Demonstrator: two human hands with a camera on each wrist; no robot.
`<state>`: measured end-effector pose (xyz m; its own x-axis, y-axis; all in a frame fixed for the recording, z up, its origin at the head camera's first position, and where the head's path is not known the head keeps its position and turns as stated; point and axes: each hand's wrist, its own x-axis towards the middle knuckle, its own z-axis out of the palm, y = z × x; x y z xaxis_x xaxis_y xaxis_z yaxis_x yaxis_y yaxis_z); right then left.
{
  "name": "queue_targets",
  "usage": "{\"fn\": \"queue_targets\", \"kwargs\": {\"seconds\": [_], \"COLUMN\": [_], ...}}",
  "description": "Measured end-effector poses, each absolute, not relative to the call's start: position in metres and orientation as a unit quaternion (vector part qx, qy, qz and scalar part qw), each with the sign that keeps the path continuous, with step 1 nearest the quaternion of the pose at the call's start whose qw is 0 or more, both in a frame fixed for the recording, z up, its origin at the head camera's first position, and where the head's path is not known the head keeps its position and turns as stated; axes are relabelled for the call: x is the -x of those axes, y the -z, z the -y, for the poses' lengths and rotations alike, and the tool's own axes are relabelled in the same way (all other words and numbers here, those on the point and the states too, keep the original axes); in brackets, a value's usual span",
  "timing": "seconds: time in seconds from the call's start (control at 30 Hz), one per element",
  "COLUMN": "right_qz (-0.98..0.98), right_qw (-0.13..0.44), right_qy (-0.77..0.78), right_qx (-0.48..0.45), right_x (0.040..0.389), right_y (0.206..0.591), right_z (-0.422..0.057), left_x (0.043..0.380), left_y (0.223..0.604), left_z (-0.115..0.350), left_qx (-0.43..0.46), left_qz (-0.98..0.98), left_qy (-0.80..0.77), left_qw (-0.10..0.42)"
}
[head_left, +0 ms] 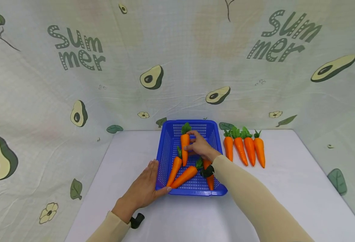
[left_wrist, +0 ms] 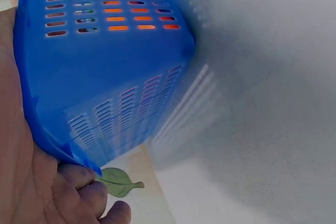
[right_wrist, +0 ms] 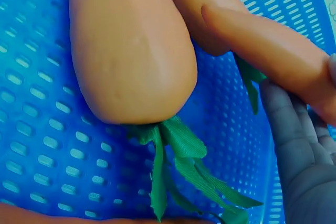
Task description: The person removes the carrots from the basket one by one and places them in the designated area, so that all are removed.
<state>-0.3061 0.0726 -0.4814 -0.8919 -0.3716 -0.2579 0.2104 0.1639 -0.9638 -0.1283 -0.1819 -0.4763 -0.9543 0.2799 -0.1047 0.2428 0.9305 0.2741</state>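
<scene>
A blue plastic basket with perforated walls stands on the table. My right hand reaches inside it and pinches an orange toy carrot with a green leafy top, held tilted above the basket floor. In the right wrist view the fingers lie against that carrot. Three other carrots are in the basket: one at the left, one near the front, and one at the right, partly hidden under my right wrist. My left hand rests on the basket's front-left rim, fingers extended; in the left wrist view its fingertips touch the rim.
Several more carrots lie side by side on the white table, right of the basket. Behind the table hangs a pale cloth printed with avocados and lettering.
</scene>
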Motion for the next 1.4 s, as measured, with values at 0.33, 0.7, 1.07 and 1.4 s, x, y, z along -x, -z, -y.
{"fn": "queue_targets", "kwargs": {"seconds": [0.33, 0.7, 1.07, 1.4], "right_qz": [-0.701, -0.685, -0.656, -0.658], "right_qw": [0.231, 0.231, 0.251, 0.252], "right_qy": [0.673, 0.688, 0.705, 0.702], "right_qx": [0.053, 0.063, 0.096, 0.106], "right_x": [0.301, 0.297, 0.283, 0.273], "right_y": [0.476, 0.47, 0.456, 0.445], "right_z": [-0.075, -0.079, -0.087, -0.106], "left_x": [0.128, 0.128, 0.128, 0.129], "left_y": [0.478, 0.473, 0.473, 0.474], "left_z": [0.182, 0.183, 0.181, 0.181], "left_qx": [-0.135, -0.14, -0.132, -0.145], "left_qz": [-0.979, -0.98, -0.98, -0.98], "left_qy": [-0.137, -0.127, -0.133, -0.122], "left_qw": [0.067, 0.065, 0.071, 0.063]}}
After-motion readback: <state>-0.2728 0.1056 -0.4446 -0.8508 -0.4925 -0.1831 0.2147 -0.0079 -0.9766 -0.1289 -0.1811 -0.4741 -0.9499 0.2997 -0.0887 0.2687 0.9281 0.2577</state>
